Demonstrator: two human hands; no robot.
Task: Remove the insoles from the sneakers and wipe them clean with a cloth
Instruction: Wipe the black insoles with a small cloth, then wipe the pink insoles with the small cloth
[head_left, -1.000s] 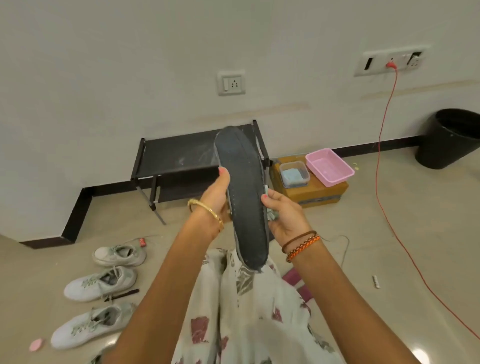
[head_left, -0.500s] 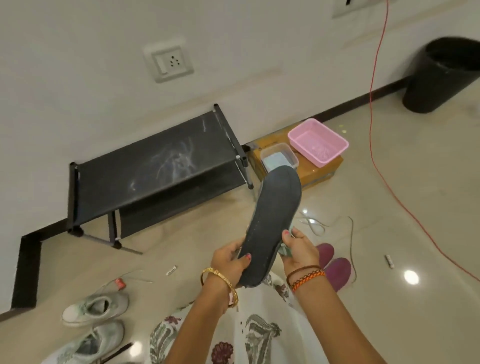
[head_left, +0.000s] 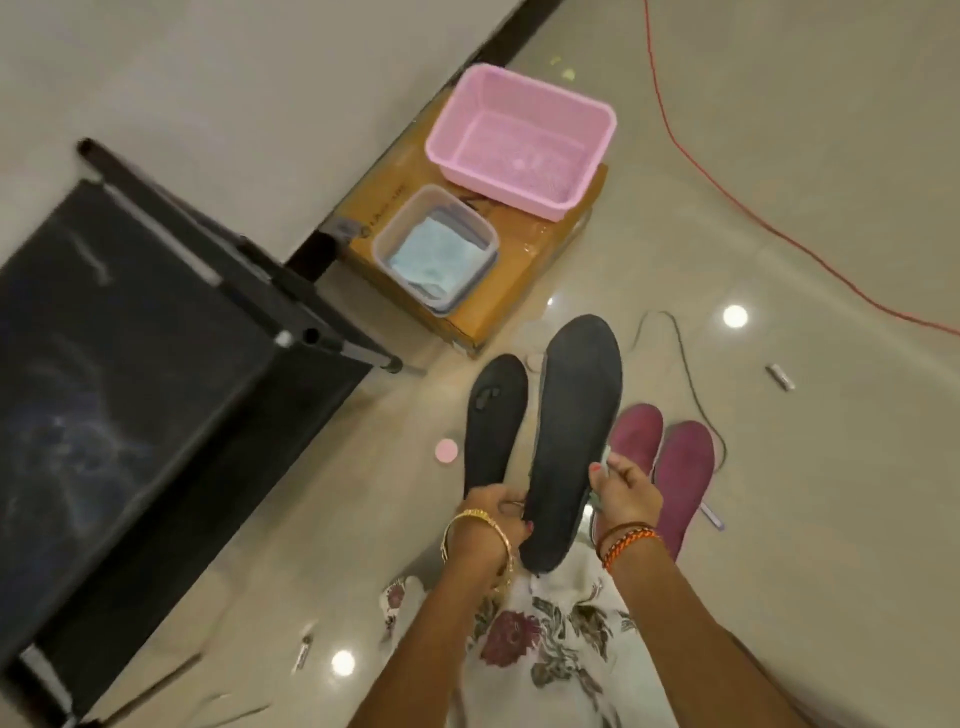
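Both hands' fingers (head_left: 597, 474) pinch insole (head_left: 576, 431)

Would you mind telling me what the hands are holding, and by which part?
Both hold the black insole near its heel end: left hand on one edge, right hand on the other, with a cloth tucked in.

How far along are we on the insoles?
Done, apparently: three insoles lie on the floor, one black, two maroon. In hand: both the left hand and right hand hold another black insole, with a bit of cloth. Sneakers are out of view, so what's left is unclear.
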